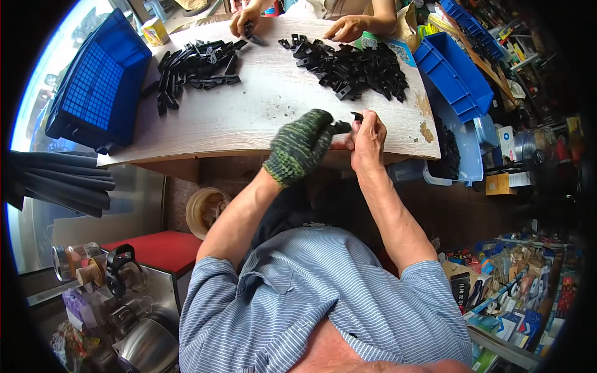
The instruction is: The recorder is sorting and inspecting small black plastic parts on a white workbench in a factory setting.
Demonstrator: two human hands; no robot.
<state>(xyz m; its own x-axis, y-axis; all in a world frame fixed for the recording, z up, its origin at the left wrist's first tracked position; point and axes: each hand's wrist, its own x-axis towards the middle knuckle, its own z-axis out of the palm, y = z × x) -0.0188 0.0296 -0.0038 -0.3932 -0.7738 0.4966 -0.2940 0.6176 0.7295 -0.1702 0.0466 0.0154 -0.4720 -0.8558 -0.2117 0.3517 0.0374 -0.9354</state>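
My left hand (296, 148), in a green and black knit glove, is closed on a black plastic part (339, 127) just over the table's near edge. Close beside it, my bare right hand (368, 142) pinches a small black plastic piece (357, 116) that sticks up at its fingertips. The exact kind of both parts is too small to make out. Beyond my hands, a heap of small black plastic pieces (364, 69) covers the right side of the white table (249, 115). Longer black plastic parts (198, 65) lie piled at the left.
Across the table a co-worker's hand (245, 22) holds a dark part; their other hand (347, 28) rests near the right heap. A blue crate (93, 81) flanks the table's left, a blue bin (453, 78) its right. Below stands a bucket (198, 208); a red-topped cabinet (152, 248) is nearby.
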